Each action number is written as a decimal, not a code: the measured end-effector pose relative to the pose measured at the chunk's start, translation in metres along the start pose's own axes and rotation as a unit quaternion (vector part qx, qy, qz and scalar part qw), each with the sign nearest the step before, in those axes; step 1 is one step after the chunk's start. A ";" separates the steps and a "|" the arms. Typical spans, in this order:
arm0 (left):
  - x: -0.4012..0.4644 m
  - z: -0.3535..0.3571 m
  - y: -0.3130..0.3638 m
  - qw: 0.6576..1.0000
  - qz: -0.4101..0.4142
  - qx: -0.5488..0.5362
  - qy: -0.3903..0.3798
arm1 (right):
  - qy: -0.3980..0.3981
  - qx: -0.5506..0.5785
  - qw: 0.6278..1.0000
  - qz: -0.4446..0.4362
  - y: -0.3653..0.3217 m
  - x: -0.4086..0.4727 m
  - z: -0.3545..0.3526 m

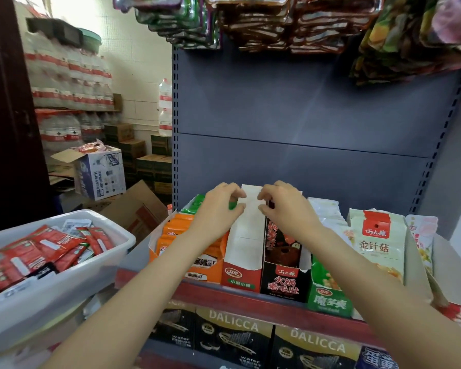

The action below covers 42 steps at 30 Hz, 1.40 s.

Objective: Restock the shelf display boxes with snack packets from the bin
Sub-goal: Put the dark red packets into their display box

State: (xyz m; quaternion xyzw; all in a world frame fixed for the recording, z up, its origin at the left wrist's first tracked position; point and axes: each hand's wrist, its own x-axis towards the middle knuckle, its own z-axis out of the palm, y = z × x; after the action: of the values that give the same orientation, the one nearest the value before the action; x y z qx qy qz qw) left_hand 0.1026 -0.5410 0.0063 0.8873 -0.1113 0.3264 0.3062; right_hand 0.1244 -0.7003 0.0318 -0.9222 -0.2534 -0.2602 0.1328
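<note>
- Two hands are at the back of the red display box [241,272], which stands on the shelf [250,294] between the orange display box [197,262] and the black display box [285,280]
- Left hand [218,209]: fingers curled, thumb and fingertips closing toward the left edge of the box's raised white back flap [250,206]; whether they actually pinch it cannot be told
- Right hand [285,209]: fingers curled likewise at the flap's right edge, over the rear of the black box; contact also unclear
- The red box appears empty; only its white inner wall shows
- Snack packets [45,251], red, lie heaped in the white bin [64,278], which sits low and to the person's left, well apart from both hands
- Key relation: the stock lies left of and nearer the body than the box, so the left hand is the nearer one for the reach. The box's long axis runs front to back, away from the person, open at the top
- Judgement: the step in hand is squaring up the box before filling; loading it has not begun
- Risk: neighbouring boxes stand touching the red one, so a tug on the flap could shift them
- Further packets [378,235] stand upright to the right, and wafer cartons [232,339] sit on the shelf below
</note>
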 end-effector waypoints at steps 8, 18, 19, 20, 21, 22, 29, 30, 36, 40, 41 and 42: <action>-0.087 -0.115 -0.068 0.987 -0.093 0.075 0.111 | -0.009 0.236 0.970 -0.066 -0.138 0.011 0.061; -0.163 -0.221 -0.234 0.915 -0.336 0.202 0.093 | -0.158 0.238 0.949 -0.135 -0.305 0.040 0.203; -0.168 -0.226 -0.252 0.905 -0.362 0.212 0.066 | -0.176 0.235 0.946 -0.141 -0.315 0.043 0.215; -0.173 -0.232 -0.264 0.896 -0.384 0.221 0.037 | -0.193 0.229 0.942 -0.149 -0.323 0.046 0.223; -0.177 -0.236 -0.276 0.888 -0.399 0.230 0.006 | -0.212 0.225 0.938 -0.159 -0.330 0.050 0.231; -0.180 -0.240 -0.281 0.881 -0.405 0.243 -0.030 | -0.231 0.226 0.930 -0.173 -0.336 0.053 0.236; -0.189 -0.253 -0.296 0.825 -0.416 0.300 -0.236 | -0.360 0.143 0.901 -0.196 -0.349 0.068 0.264; -0.189 -0.254 -0.296 0.829 -0.411 0.301 -0.230 | -0.372 0.151 0.897 -0.183 -0.349 0.070 0.265; -0.196 -0.252 -0.295 0.872 -0.367 0.280 -0.162 | -0.296 0.179 0.924 -0.164 -0.348 0.067 0.263; -0.202 -0.248 -0.291 0.878 -0.365 0.272 -0.150 | -0.311 0.115 0.933 -0.140 -0.350 0.067 0.264; -0.203 -0.248 -0.289 0.884 -0.367 0.264 -0.121 | -0.310 0.118 0.934 -0.137 -0.351 0.067 0.265; -0.201 -0.249 -0.287 0.888 -0.373 0.254 -0.088 | -0.307 0.136 0.933 -0.130 -0.351 0.067 0.266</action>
State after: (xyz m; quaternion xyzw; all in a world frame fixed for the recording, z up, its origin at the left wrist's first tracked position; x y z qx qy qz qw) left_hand -0.0639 -0.1620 -0.1097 0.9358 0.2885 0.1262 0.1587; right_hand 0.0956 -0.2796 -0.1127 -0.8892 -0.4326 0.0572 0.1376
